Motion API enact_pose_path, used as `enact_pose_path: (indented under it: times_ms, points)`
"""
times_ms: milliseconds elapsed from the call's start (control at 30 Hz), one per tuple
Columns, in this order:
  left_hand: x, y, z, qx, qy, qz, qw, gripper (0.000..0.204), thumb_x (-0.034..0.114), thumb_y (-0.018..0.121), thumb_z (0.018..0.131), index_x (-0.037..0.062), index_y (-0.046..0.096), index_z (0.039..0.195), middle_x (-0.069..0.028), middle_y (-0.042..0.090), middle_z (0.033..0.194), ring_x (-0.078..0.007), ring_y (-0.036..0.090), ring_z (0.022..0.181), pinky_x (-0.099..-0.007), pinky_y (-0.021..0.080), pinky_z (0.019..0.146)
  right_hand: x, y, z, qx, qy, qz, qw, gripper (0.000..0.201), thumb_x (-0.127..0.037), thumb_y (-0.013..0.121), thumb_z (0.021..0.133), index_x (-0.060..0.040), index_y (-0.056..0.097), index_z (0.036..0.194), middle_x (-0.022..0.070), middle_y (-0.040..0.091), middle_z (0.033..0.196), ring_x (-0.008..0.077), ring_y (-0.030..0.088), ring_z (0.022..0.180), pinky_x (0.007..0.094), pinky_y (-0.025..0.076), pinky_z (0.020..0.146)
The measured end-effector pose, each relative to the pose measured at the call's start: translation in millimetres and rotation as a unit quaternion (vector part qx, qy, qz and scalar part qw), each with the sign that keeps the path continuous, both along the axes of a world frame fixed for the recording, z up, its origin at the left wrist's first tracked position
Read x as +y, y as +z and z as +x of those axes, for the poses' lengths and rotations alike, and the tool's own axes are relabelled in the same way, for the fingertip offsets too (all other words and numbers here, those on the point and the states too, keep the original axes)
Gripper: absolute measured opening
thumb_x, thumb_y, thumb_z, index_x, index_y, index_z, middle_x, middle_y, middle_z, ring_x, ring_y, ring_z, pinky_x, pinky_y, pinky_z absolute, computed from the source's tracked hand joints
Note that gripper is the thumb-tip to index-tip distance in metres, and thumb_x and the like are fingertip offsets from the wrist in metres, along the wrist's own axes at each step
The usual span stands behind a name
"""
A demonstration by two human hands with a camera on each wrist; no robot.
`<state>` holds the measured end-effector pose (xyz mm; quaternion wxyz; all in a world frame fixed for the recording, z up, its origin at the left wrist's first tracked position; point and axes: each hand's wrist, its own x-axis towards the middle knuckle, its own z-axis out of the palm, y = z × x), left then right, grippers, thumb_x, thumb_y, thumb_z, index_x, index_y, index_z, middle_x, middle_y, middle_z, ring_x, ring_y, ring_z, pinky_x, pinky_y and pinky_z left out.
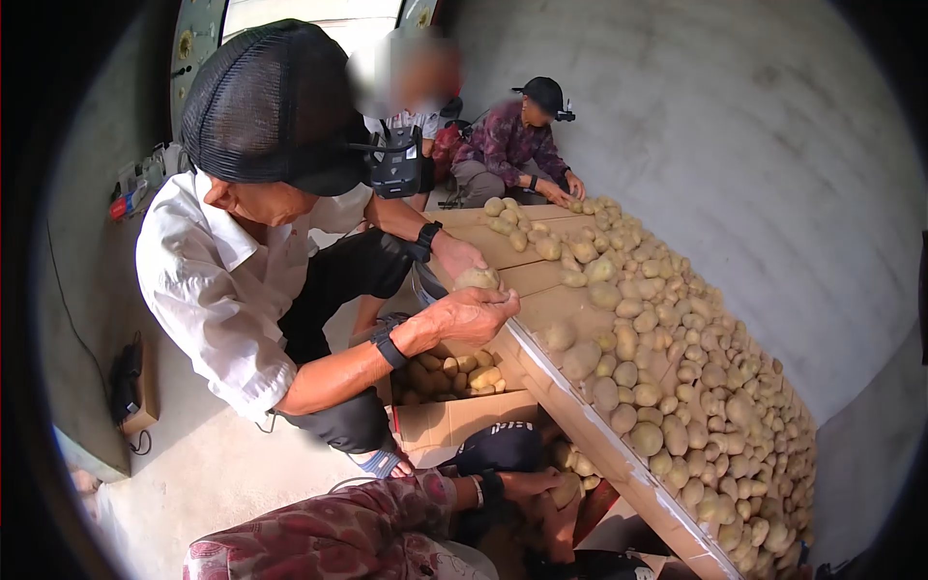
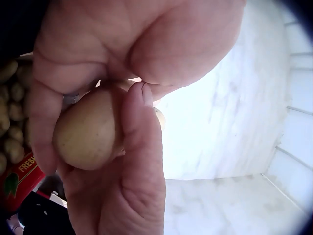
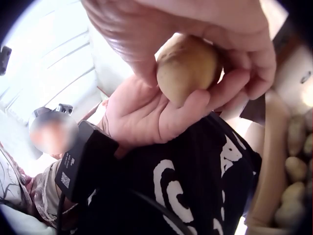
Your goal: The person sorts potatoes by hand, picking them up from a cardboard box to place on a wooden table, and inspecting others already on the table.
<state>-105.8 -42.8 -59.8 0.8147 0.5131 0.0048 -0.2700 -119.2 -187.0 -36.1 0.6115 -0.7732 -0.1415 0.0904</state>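
Note:
One yellowish potato [image 1: 565, 491] is held between both hands low in the head view. My left hand [image 1: 527, 482] reaches it from a red patterned sleeve; my right hand [image 1: 560, 528] is on its lower side, partly in shadow. In the left wrist view the potato [image 2: 90, 129] lies between the left hand [image 2: 132, 39] above and the right hand [image 2: 142, 171] below, whose thumb presses its side. The right wrist view shows the left hand [image 3: 146, 112] cradling the potato [image 3: 186, 68] with curled fingers, while the right hand [image 3: 195, 19] grips it from above.
A cardboard-covered table [image 1: 532, 275] bears many potatoes [image 1: 696, 416] on the right. Beside it a person in a white shirt [image 1: 208, 280] holds a potato. Below stands a carton [image 1: 454, 420] of potatoes. Two other people sit at the back. A red box [image 2: 24, 178] is near my hands.

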Motion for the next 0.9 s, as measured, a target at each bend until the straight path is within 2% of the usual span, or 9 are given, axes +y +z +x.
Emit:
enact_pose_path:
  times_ms: [133,167,300,367,500,600,667,733,900]
  points:
    - [3,27,-13,-0.068,-0.054,0.054,0.995,0.040,0.046,0.038,0.094,0.0105,0.036,0.113,-0.0003,0.038,0.085,-0.0117,0.041,0.073,-0.0279,0.048,0.065,-5,-7,-14,0.081,0.019,0.178,0.981,0.065,-0.013,0.062,0.077,0.0019,0.029,0.131,0.0152,0.046,0.118,0.0215,0.049,0.105,0.0330,0.041,0.090]
    - [1,0,-7,-0.155,-0.057,0.043,0.985,0.043,0.046,0.045,0.091,0.0092,0.039,0.112,-0.0023,0.041,0.092,-0.0137,0.044,0.083,-0.0330,0.049,0.060,-7,-4,-17,0.109,0.018,0.222,0.969,0.060,-0.010,0.059,0.079,-0.0006,0.031,0.130,0.0134,0.047,0.117,0.0199,0.049,0.103,0.0323,0.042,0.089]
    - [10,22,-13,-0.040,-0.090,-0.021,0.995,0.053,0.051,0.041,0.090,0.0067,0.039,0.120,-0.0047,0.047,0.098,-0.0176,0.052,0.083,-0.0349,0.052,0.063,-15,-14,-13,0.117,0.000,0.240,0.964,0.054,-0.009,0.058,0.079,-0.0024,0.036,0.128,0.0109,0.048,0.115,0.0180,0.050,0.100,0.0317,0.042,0.087]
    - [11,16,-8,0.024,-0.065,0.003,0.998,0.062,0.056,0.037,0.090,0.0069,0.037,0.128,-0.0081,0.052,0.110,-0.0194,0.056,0.082,-0.0357,0.051,0.062,-2,18,-21,0.118,-0.004,0.267,0.956,0.043,-0.013,0.053,0.084,-0.0049,0.038,0.124,0.0096,0.054,0.102,0.0181,0.056,0.088,0.0312,0.048,0.074]
    - [30,35,-6,-0.032,-0.116,-0.036,0.992,0.068,0.059,0.034,0.088,0.0080,0.033,0.134,-0.0123,0.051,0.122,-0.0199,0.058,0.084,-0.0323,0.050,0.062,3,24,-16,0.104,-0.033,0.250,0.962,0.044,-0.017,0.055,0.083,-0.0030,0.040,0.122,0.0102,0.055,0.097,0.0180,0.056,0.082,0.0315,0.047,0.072]
    - [41,53,-8,-0.022,-0.110,-0.066,0.991,0.063,0.055,0.034,0.090,0.0094,0.033,0.134,-0.0113,0.052,0.124,-0.0168,0.058,0.080,-0.0298,0.048,0.064,15,77,-35,0.098,-0.011,0.259,0.961,0.047,-0.023,0.056,0.082,-0.0004,0.041,0.120,0.0114,0.055,0.096,0.0193,0.055,0.081,0.0312,0.046,0.071]
    - [46,55,-7,-0.060,-0.056,-0.070,0.994,0.059,0.050,0.031,0.093,0.0077,0.031,0.134,-0.0047,0.060,0.109,-0.0112,0.058,0.079,-0.0291,0.050,0.072,17,91,-39,0.140,-0.036,0.322,0.936,0.048,-0.028,0.057,0.081,0.0013,0.043,0.117,0.0125,0.056,0.095,0.0214,0.055,0.081,0.0323,0.045,0.073]
    - [49,55,-9,-0.047,-0.038,-0.080,0.995,0.056,0.047,0.036,0.093,0.0086,0.031,0.133,-0.0049,0.058,0.114,-0.0117,0.058,0.076,-0.0281,0.049,0.072,12,91,-39,0.160,-0.075,0.396,0.901,0.047,-0.031,0.057,0.083,0.0017,0.046,0.115,0.0137,0.057,0.091,0.0251,0.056,0.080,0.0377,0.046,0.076]
    - [54,53,-5,-0.037,-0.034,-0.144,0.988,0.048,0.043,0.043,0.092,0.0127,0.038,0.129,-0.0102,0.051,0.125,-0.0175,0.061,0.082,-0.0274,0.049,0.071,-10,126,-48,0.141,-0.017,0.415,0.899,0.047,-0.036,0.056,0.084,0.0023,0.048,0.111,0.0151,0.057,0.095,0.0263,0.057,0.088,0.0416,0.047,0.084]
